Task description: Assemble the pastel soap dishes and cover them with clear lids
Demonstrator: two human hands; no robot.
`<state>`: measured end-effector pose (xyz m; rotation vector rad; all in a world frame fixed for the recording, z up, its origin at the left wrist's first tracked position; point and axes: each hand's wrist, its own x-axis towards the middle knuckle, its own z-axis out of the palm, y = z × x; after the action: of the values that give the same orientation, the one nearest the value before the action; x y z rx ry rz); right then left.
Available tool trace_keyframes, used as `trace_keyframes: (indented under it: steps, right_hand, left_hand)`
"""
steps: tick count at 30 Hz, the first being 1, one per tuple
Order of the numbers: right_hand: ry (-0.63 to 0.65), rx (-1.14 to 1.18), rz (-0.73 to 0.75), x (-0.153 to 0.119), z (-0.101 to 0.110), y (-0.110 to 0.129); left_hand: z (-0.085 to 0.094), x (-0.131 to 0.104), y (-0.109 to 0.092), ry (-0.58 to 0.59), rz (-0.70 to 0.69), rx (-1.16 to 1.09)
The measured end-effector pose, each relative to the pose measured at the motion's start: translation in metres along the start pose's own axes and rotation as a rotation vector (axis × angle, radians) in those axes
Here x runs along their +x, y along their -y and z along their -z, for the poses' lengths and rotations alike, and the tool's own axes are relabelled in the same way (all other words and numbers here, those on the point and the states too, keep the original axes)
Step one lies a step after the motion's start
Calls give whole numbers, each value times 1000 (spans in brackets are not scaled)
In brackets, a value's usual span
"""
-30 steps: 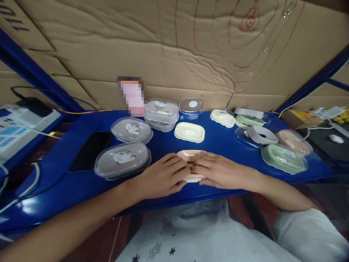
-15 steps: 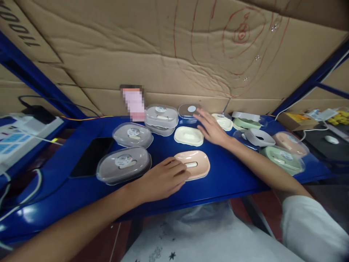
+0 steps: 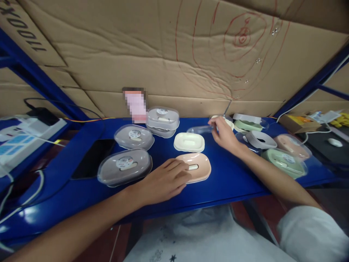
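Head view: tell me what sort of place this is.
Probably a workshop or stockroom bench: a blue table between blue posts, creased cardboard behind it, and similar oval plastic boxes in several colours.

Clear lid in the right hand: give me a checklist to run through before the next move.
1. Clear lid held by the right hand, at one end: ok.
2. Left hand on the peach dish: ok, at its left side.
3. Peach dish covered by the clear lid: not ok, the lid is behind the cream dish.
4. Light bar showing in the peach dish's slot: ok, though fingers are near its left end.
5. Clear lid free of the cream dish: cannot tell, their edges look close.
6. Sticker on the clear lid: cannot tell, the lid is too blurred.
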<state>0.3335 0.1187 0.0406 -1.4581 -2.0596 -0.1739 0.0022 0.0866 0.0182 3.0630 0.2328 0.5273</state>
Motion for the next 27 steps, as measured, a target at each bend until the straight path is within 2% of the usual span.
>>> trace_keyframes:
  steps: [2,5,8,11,15,19,23,27]
  right_hand:
    - [44,120,82,-32,15,14]
    - [231,281,151,-62,30,33]
    - [476,382,220,-68,35,44]
    - [611,476,305,-64,33,49]
    - [595,517,337,-61,27,50]
    - [514,486,373,-64,17,52]
    - [401,330,404,-66,1,52]
    - [334,187,431,-66,-7,54]
  left_hand:
    - [-1,0,0,-53,22,11]
    - [-3,-1,2,-147,54,61]
    - [-5,-3,6,-218,119,75]
    - [-8,-4,12,-166,174,-26]
    - [-7,-5,14,-134,171,-23]
    - [-5,-4,9,-137,136,46]
    - [-5,-2,8,-118,210,46]
    - [-7,-2,9,-158,287,1]
